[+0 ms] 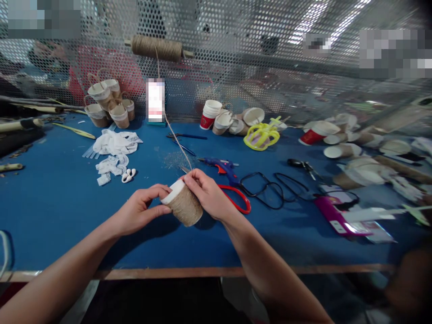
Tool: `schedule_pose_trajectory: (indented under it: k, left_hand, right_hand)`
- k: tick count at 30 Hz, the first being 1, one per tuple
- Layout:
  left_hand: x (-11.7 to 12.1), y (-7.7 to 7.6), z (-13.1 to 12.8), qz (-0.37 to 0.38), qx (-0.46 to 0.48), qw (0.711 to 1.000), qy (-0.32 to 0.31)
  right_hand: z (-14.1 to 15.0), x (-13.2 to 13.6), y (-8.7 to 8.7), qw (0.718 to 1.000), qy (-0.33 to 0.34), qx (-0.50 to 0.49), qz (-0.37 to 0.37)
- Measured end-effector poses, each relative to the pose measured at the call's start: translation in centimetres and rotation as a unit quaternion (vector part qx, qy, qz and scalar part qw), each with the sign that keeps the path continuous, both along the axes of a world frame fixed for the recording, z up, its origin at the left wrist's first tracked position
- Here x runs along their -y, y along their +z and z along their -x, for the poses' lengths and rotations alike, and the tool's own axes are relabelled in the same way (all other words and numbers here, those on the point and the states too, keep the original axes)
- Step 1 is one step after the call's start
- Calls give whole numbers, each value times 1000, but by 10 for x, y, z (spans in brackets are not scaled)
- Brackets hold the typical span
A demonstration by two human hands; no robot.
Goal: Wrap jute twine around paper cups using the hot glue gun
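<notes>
Centrally, just below the middle of the frame, a cup [187,207] wrapped in brown fibre is held tilted above a blue table [67,225], its white rim toward the upper left. The left hand [143,209] has the rim's left side pinched, fingertips at the opening and thumb against the outside. The right hand [205,193] is closed at the rim's upper right, thumb and fingers together where the twine [176,139] meets the cup; whether they grip the twine, the cup or both cannot be told. The two hands are apart, with the cup between them.

The twine runs up and leftward, passing beside a bright screen [155,101], to a spool [157,48] in front of the mesh [236,72] at upper centre. Just right of the right hand lie a blue glue gun [221,165] and a red loop [236,198], with a black cable [276,208] farther right. Above the hands are blue-handled tools [194,136]. Left of centre lie lace [116,141] and small white pieces [127,175]; behind them, toward the upper left, stand wrapped cups [119,116]. Right of upper centre, a red cup [207,121] stands near a yellow frame [248,140]. A purple box [337,220] lies at lower right.
</notes>
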State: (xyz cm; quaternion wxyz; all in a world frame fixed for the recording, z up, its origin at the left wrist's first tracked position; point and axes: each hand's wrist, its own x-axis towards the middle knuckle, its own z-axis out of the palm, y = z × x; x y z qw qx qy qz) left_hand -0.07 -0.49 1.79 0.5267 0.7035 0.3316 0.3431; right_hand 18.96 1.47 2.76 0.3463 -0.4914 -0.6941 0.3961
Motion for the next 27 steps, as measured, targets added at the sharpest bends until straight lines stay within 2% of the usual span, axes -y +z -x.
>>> schedule_pose_trajectory:
  k: [9,17,23,27]
  left_hand:
    - [-2,-1,-1,-10,-68,997,27]
    - [1,3,-11,19,-97,991,86]
    - [0,-5,-10,26,-91,992,80]
    - [-1,-7,-9,24,-81,994,73]
  right_hand:
    - [6,4,-2,998,-39,32,-48]
    - [16,10,-10,980,1,107,-165]
    - [14,10,-6,981,12,82,-174]
    - [11,10,-4,992,7,20,-122]
